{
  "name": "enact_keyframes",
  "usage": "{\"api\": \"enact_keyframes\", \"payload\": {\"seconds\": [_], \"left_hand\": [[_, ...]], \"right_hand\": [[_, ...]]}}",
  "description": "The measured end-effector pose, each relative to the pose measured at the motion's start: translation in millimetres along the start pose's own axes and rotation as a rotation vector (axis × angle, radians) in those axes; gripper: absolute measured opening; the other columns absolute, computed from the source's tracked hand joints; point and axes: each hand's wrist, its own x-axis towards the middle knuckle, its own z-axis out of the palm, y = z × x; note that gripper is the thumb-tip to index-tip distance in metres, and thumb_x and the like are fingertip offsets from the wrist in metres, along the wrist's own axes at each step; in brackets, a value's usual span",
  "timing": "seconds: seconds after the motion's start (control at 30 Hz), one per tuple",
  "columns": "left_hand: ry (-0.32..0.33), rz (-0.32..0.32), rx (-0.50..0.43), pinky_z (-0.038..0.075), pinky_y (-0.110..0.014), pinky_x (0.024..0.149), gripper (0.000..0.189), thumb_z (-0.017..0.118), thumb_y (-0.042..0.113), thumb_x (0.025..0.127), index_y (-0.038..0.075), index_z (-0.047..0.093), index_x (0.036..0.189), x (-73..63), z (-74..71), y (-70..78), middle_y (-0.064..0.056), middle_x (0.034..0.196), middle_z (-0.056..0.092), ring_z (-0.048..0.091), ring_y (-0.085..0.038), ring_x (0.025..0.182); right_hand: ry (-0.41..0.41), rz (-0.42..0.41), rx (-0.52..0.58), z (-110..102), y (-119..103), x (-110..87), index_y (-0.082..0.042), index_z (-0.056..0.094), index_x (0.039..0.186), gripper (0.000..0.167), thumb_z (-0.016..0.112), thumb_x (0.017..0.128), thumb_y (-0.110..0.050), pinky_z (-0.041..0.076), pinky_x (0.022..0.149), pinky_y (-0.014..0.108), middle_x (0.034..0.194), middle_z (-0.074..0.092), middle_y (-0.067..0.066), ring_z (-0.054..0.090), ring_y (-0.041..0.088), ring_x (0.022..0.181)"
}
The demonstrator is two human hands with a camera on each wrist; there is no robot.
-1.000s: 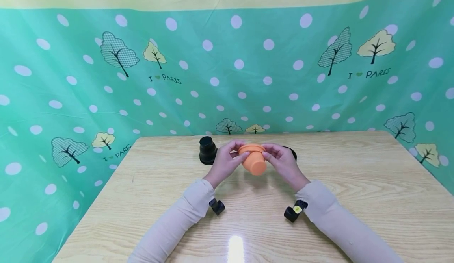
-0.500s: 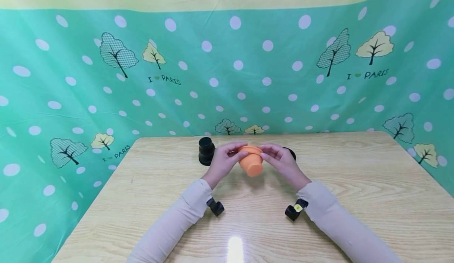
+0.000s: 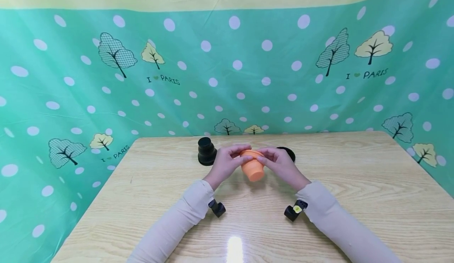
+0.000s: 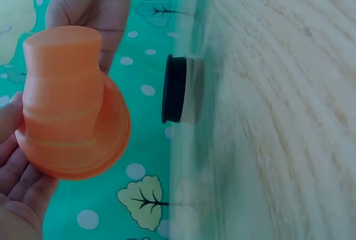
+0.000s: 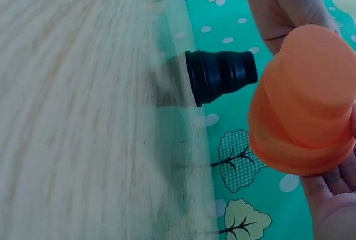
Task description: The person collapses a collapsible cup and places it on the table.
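A stepped orange collapsible cup (image 3: 253, 171) is held above the table between both hands, its narrow base tipped toward me and down. On its left, my left hand (image 3: 227, 163) grips the wide rim, thumb in front and fingers behind. My right hand (image 3: 281, 164) pinches the rim from the other side in the same manner, the two thumbs close together. In the left wrist view the cup (image 4: 64, 93) shows its tiers drawn out unevenly, the rim slanting against the body. The right wrist view also shows the cup (image 5: 311, 79) with its flat base.
Behind my left hand, a black stepped cup (image 3: 206, 152) stands upside down on the wooden table (image 3: 159, 200). A low black round piece (image 3: 289, 152) lies behind my right hand. A green printed cloth (image 3: 198, 66) hangs behind the table's far edge.
The cup has come down slightly, its base tilting lower. Both thumbs have moved closer together on the rim, and more of the low black piece shows behind the right hand.
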Motion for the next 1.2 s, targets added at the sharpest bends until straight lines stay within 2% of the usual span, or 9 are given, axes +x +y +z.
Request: {"api": "enact_keyframes", "payload": {"seconds": [0.17,0.33,0.43,0.5,0.6,0.73,0.93,1.1,1.2], "left_hand": [[-0.012,-0.009,-0.022,0.049,-0.027,0.092,0.037,0.067,0.018,0.089,0.001,0.062,0.122,1.3,-2.6,1.4,-0.011,0.117,0.065,0.061,-0.020,0.109],[-0.081,0.009,-0.038,0.048,-0.031,0.094,0.037,0.057,0.009,0.095,-0.006,0.053,0.128,-1.1,-4.3,17.6,-0.021,0.124,0.058,0.057,-0.029,0.111],[-0.124,0.026,-0.045,0.046,-0.036,0.097,0.041,0.057,0.005,0.094,-0.009,0.048,0.131,-3.9,-4.5,29.2,-0.024,0.125,0.056,0.055,-0.031,0.112],[-0.133,0.033,-0.042,0.045,-0.039,0.098,0.043,0.059,0.005,0.093,-0.009,0.047,0.132,-4.1,-4.1,30.7,-0.025,0.122,0.056,0.055,-0.032,0.111],[-0.116,0.065,-0.018,0.047,-0.040,0.095,0.042,0.061,0.008,0.092,-0.006,0.051,0.130,-0.1,-2.4,17.3,-0.022,0.117,0.060,0.057,-0.029,0.106],[-0.062,0.087,0.017,0.049,-0.034,0.090,0.037,0.064,0.014,0.091,0.001,0.058,0.125,4.5,-0.3,-0.8,-0.014,0.111,0.064,0.059,-0.021,0.099],[0.009,0.064,0.042,0.051,-0.029,0.085,0.032,0.065,0.017,0.090,0.004,0.064,0.119,4.1,0.6,-2.9,-0.009,0.105,0.067,0.061,-0.016,0.093],[0.010,0.047,0.033,0.052,-0.029,0.085,0.035,0.065,0.018,0.090,0.004,0.063,0.122,4.0,-0.1,-3.2,-0.011,0.113,0.067,0.063,-0.019,0.099],[-0.020,0.063,0.047,0.051,-0.033,0.089,0.035,0.066,0.015,0.089,0.003,0.063,0.122,4.0,0.0,-5.8,-0.012,0.117,0.065,0.062,-0.022,0.106]], "right_hand": [[0.061,-0.034,0.057,-1.6,2.9,0.2,0.006,0.060,0.113,0.032,0.062,0.092,-0.018,0.053,0.075,0.020,0.102,0.068,0.010,0.064,0.008,0.087],[0.132,0.065,0.164,-2.7,-0.8,1.4,0.011,0.053,0.118,0.031,0.056,0.095,-0.010,0.052,0.080,0.018,0.105,0.063,0.009,0.061,0.005,0.091],[0.156,0.112,0.196,-2.6,-2.9,2.0,0.013,0.048,0.120,0.030,0.051,0.097,-0.006,0.051,0.080,0.018,0.105,0.061,0.007,0.060,0.004,0.092],[0.160,0.125,0.205,-2.4,-3.6,2.0,0.013,0.047,0.121,0.030,0.049,0.097,-0.005,0.052,0.079,0.018,0.105,0.060,0.006,0.060,0.004,0.091],[0.169,0.131,0.214,-2.0,-3.9,1.7,0.013,0.047,0.121,0.029,0.049,0.097,-0.005,0.052,0.078,0.019,0.104,0.061,0.004,0.061,0.004,0.090],[0.167,0.126,0.233,-1.2,-4.2,1.1,0.012,0.048,0.121,0.029,0.050,0.097,-0.004,0.053,0.077,0.020,0.103,0.061,0.004,0.061,0.006,0.089],[0.143,0.097,0.228,-0.6,-4.2,0.6,0.012,0.048,0.121,0.031,0.052,0.097,-0.006,0.053,0.079,0.020,0.104,0.060,0.004,0.061,0.006,0.090],[0.113,0.092,0.212,-2.4,-4.2,0.7,0.010,0.050,0.121,0.033,0.055,0.095,-0.009,0.051,0.082,0.020,0.109,0.059,0.005,0.060,0.007,0.095],[0.089,0.091,0.166,-3.7,-4.4,0.7,0.006,0.055,0.119,0.033,0.060,0.093,-0.014,0.051,0.083,0.022,0.112,0.060,0.009,0.059,0.010,0.098]]}}
